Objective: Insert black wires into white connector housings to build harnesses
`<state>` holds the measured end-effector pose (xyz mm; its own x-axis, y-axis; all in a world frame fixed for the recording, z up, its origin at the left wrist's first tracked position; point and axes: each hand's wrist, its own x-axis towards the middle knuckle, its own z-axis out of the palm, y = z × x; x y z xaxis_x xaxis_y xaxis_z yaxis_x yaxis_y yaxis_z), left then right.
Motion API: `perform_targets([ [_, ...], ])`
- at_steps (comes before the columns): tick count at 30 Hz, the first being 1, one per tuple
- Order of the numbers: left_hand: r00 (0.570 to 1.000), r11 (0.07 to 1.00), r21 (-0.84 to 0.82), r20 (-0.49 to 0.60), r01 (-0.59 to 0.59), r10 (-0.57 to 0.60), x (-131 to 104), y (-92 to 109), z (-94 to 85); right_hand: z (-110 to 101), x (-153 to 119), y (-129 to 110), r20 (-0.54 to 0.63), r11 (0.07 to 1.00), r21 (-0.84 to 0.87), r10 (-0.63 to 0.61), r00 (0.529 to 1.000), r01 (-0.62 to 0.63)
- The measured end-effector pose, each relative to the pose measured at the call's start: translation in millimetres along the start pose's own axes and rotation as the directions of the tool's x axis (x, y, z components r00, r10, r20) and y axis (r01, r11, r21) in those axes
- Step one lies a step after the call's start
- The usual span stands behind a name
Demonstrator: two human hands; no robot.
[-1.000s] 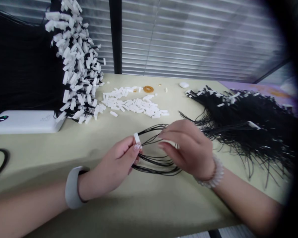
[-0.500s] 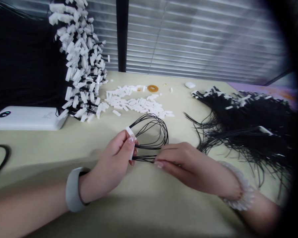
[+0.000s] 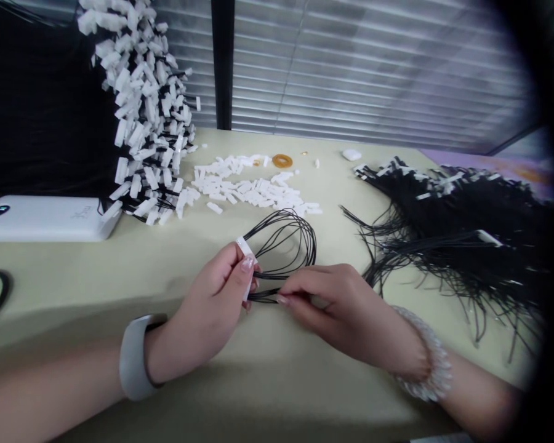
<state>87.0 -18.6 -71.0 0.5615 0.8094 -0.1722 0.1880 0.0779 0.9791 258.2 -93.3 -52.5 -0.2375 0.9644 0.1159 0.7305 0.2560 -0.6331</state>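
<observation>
At the left edge, a black cable [image 3: 4,288] is cut off by the picture border, so only its bent part shows. Above it, a white device [image 3: 50,218] also loses its left end; the printing on it is too blurred to read. Behind this stands a large mass of black wires [image 3: 41,111], so dark that single wires can hardly be told apart, and the white connectors [image 3: 143,117] at their ends run out of the top.

The left hand [image 3: 207,314], with a grey band [image 3: 135,360] on the wrist, has its thumb and fingers clamped on a white strip [image 3: 245,247], at the middle in front of the person; the thumb covers part of the strip. From it, thin wires [image 3: 310,237] make a loop to the right, partly hidden behind the right hand [image 3: 341,307]. This hand has thumb and forefinger together, pinched on the lower wires; their ends are covered. Farther right, a wire pile [image 3: 480,227] fades into the dark picture edge.

The table [image 3: 258,387] is pale and smooth, shadowed near the arms. Small white pieces [image 3: 268,194] lie scattered beyond the hands, near an orange ring [image 3: 282,160]. At the back are a dark post [image 3: 223,67] and grey blinds [image 3: 351,80]; at right, a purple surface [image 3: 461,161] is blurred.
</observation>
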Motion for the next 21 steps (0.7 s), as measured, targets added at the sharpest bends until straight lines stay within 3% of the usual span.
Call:
perform_targets([
  [5, 0.997, 0.994, -0.103, -0.074, 0.02, -0.027, 2.2, -1.4, -0.4, 2.8, -2.7, 6.9, -0.059, 0.984, -0.177, 0.024, 0.998, -0.034],
  [11, 0.995, 0.988, -0.144, -0.081, 0.048, -0.06, 2.4, -2.9, -1.2, 7.4, -2.6, 11.6, -0.029, 0.898, -0.438, -0.066, 0.997, 0.046],
  [14, 0.995, 0.988, -0.154, -0.09, 0.029, -0.043, 2.6, -3.1, -0.7, 0.5, -3.9, 11.1, -0.108, 0.854, -0.519, -0.103, 0.989, 0.032],
  [16, 0.994, 0.989, -0.142, -0.095, 0.041, -0.055, 2.6, -2.2, -0.5, -8.9, -6.1, 12.4, -0.249, 0.819, -0.573, -0.14, 0.958, -0.029],
  [18, 0.993, 0.991, -0.122, -0.096, 0.057, -0.069, 2.6, -0.7, -0.6, -20.7, -9.0, 16.1, -0.404, 0.792, -0.601, -0.179, 0.897, -0.112],
  [21, 0.994, 0.993, -0.107, -0.093, 0.053, -0.063, 3.0, 0.4, -1.2, -36.8, -12.0, 24.7, -0.6, 0.848, -0.478, -0.126, 0.79, -0.228],
])
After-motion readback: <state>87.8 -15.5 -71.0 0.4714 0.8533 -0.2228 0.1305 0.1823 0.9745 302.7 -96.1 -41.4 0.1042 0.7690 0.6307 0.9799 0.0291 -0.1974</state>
